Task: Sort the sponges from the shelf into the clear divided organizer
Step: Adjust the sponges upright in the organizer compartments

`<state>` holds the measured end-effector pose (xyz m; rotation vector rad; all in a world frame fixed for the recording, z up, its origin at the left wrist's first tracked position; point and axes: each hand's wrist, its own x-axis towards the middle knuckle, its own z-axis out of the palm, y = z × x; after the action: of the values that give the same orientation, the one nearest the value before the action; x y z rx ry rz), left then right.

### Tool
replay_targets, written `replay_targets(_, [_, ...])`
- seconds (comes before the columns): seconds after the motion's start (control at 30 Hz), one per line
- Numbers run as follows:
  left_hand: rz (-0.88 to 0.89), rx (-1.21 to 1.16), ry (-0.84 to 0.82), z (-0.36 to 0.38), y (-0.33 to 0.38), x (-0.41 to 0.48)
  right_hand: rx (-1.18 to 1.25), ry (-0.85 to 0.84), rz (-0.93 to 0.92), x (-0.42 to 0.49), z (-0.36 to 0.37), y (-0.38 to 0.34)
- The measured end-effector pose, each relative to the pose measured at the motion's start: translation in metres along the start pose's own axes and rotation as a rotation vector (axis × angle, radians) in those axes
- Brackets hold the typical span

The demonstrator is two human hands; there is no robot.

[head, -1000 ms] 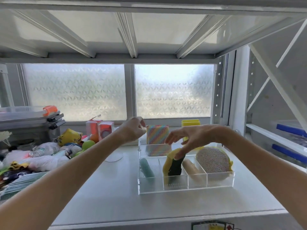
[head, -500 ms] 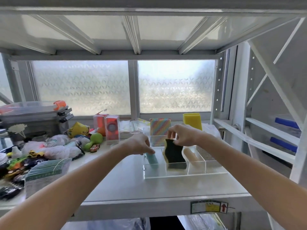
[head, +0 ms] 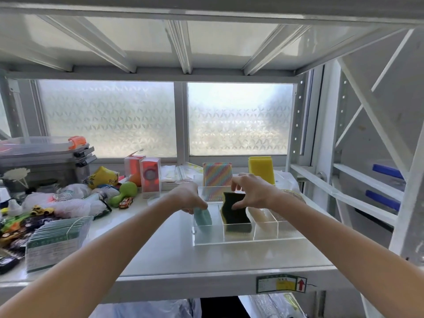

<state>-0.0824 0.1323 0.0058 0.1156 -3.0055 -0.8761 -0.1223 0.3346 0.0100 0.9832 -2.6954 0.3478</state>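
Right hand (head: 253, 194) fingers (head: 238, 204) pinching dark green-yellow sponge (head: 236, 212), standing upright in organizer (head: 238, 239) middle compartment. Left hand (head: 189, 198) fingers closing on teal sponge (head: 203, 216), sitting in compartment left of it. Rainbow sponge (head: 217, 174) resting just beyond fingers.

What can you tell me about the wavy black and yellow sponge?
The wavy sponge has a dark scrubby face and a yellow foam layer showing along its left edge. Its sides curve in and out. It stands upright in a middle compartment of the clear organizer, poking above the walls. The right hand pinches its top edge.
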Motion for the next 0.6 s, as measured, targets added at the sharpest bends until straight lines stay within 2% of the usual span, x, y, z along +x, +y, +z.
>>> replay_targets(0.1, [-0.009,-0.026,-0.029,-0.004,-0.004,0.002,0.025,0.075,0.077,-0.008,-0.019,0.011])
replay_targets(0.13, [-0.011,-0.04,-0.04,-0.005,-0.006,0.002,0.03,0.017,0.123,-0.01,-0.026,0.017])
replay_targets(0.27, [-0.02,-0.086,-0.064,-0.007,-0.013,0.003,0.076,-0.415,0.266,-0.019,-0.032,0.028])
replay_targets(0.4, [-0.014,-0.126,-0.088,-0.008,-0.015,0.002,0.32,-0.543,0.334,-0.025,-0.029,0.032])
replay_targets(0.5, [-0.01,-0.131,-0.094,-0.008,-0.015,0.001,0.371,-0.555,0.328,-0.028,-0.027,0.037])
replay_targets(0.6, [-0.007,-0.123,-0.113,-0.009,-0.014,0.0,0.262,-0.464,0.322,-0.025,-0.024,0.038])
